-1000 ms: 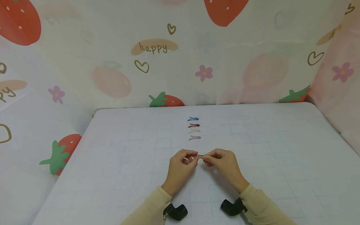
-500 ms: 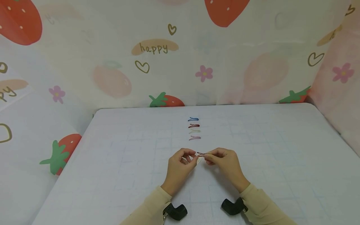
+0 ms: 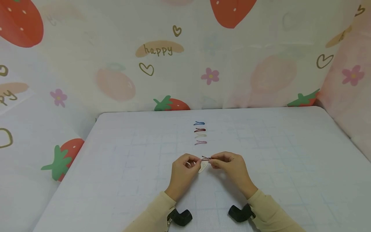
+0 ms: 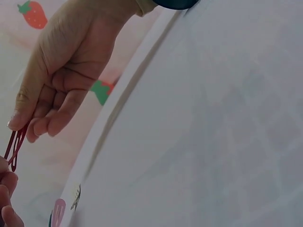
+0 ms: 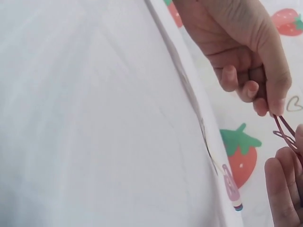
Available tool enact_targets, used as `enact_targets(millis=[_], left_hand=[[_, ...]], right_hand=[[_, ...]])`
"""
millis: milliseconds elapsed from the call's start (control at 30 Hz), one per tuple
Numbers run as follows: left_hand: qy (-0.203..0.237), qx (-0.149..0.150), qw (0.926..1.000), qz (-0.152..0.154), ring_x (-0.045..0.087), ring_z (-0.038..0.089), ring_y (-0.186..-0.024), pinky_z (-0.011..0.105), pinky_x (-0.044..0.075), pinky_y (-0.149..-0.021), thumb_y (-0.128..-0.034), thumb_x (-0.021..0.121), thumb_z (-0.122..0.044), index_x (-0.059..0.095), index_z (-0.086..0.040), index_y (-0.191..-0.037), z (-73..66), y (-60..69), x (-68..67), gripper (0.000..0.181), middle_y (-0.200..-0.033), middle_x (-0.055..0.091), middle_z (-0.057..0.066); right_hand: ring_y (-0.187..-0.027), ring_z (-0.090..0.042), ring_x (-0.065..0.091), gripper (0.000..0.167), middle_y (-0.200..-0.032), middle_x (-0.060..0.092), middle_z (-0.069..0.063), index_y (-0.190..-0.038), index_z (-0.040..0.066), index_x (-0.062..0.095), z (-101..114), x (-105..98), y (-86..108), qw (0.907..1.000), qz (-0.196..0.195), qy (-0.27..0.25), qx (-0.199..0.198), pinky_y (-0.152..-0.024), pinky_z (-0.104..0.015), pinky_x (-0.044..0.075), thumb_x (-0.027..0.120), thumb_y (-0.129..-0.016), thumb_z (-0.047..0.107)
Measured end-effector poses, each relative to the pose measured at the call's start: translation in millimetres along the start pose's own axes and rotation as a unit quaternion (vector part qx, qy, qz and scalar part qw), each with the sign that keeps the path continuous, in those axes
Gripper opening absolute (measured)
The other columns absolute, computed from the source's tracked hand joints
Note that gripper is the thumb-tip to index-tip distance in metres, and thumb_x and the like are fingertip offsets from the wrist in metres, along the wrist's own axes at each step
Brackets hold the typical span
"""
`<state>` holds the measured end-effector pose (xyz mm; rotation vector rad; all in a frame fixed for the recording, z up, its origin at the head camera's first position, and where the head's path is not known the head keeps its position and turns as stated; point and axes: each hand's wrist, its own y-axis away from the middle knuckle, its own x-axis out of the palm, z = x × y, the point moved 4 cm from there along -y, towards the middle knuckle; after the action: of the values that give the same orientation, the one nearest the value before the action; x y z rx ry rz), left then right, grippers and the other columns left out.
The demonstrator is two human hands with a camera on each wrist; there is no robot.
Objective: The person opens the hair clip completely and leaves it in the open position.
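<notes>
Both hands meet over the table, with a dark red snap hair clip (image 3: pixel 205 158) between them, its prongs spread apart. My right hand (image 3: pixel 230 162) pinches one end between thumb and fingers. At the other end, my left hand (image 3: pixel 185 172) pinches the clip with its fingertips; its thumb is on the clip in the right wrist view, where the left hand (image 5: pixel 241 42) appears at the top. Below the left fingertips a cream hair clip (image 3: pixel 203 167) is partly hidden by that hand. The left wrist view shows the red clip (image 4: pixel 17 144) from the side.
Beyond the hands, a column of snap clips lies on the white table (image 3: pixel 130 180): blue (image 3: pixel 199 123), dark red (image 3: pixel 200 130), pale cream (image 3: pixel 200 136) and pink (image 3: pixel 201 142). A strawberry-print sheet (image 3: pixel 240 80) covers the walls behind. A black device (image 3: pixel 242 213) sits at each wrist.
My left fingers have drawn slightly left, then pinched the red clip's end. More of the clip shows between the hands, and more of the cream clip below is uncovered.
</notes>
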<state>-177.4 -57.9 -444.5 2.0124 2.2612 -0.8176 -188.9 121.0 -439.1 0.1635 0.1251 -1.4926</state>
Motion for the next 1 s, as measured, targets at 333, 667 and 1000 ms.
enact_targets(millis=[333,667,1000], left_hand=[[-0.017,0.003,0.9999,-0.003,0.052,0.004,-0.067,0.017,0.045,-0.062,-0.0861,0.073,-0.005,0.073,-0.007,-0.081,2.0,-14.7,-3.6,0.005,-0.073,0.065,0.004],[-0.037,-0.065,0.9962,0.044,0.054,0.007,-0.070,0.019,0.043,-0.063,-0.0875,0.074,-0.013,0.077,-0.008,-0.084,21.9,-37.5,-1.6,0.007,-0.077,0.069,0.004],[-0.060,-0.126,0.9835,0.115,0.057,0.007,-0.072,0.024,0.047,-0.069,-0.0883,0.074,-0.018,0.077,-0.011,-0.087,36.9,-51.6,1.8,0.008,-0.080,0.072,0.002]], right_hand=[[-0.078,-0.009,0.071,0.023,-0.093,0.076,-0.013,-0.102,-0.003,0.074,2,-1,-23.1,0.9996,0.013,-0.024,0.012,-0.076,-0.027,0.060,0.076,-0.087,0.014],[-0.076,-0.005,0.069,0.019,-0.092,0.076,-0.006,-0.100,-0.002,0.075,-7,2,-50.4,0.9984,0.017,0.009,0.053,-0.074,-0.023,0.058,0.075,-0.087,0.012],[-0.066,-0.005,0.064,0.018,-0.084,0.073,-0.004,-0.099,-0.005,0.074,-11,5,-67.6,0.9951,0.021,0.036,0.090,-0.066,-0.020,0.057,0.076,-0.086,0.006]])
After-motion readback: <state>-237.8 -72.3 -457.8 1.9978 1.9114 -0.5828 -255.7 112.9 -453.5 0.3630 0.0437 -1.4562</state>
